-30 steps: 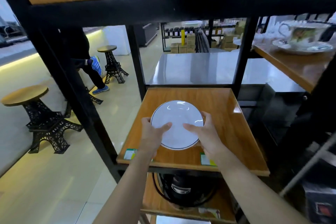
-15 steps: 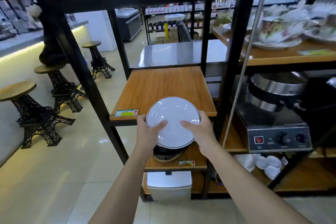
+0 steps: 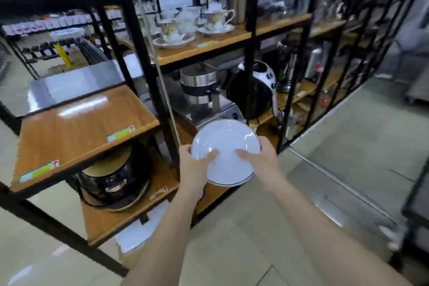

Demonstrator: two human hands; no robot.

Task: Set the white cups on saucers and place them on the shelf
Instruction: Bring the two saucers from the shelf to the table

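Pale floor tiles (image 3: 232, 251) lie under two bare arms that reach out, and the left hand (image 3: 193, 165) and right hand (image 3: 262, 160) pinch a white saucer (image 3: 226, 146) by its two sides, thumbs on top, holding it up in the air in front of the low shelves. It looks light, hard, smooth and easy to break, so I think holding the rim on both sides is best. Farther back the wooden shelf (image 3: 76, 127) sits bare, and flowery cups (image 3: 173, 30) stand on a higher board.
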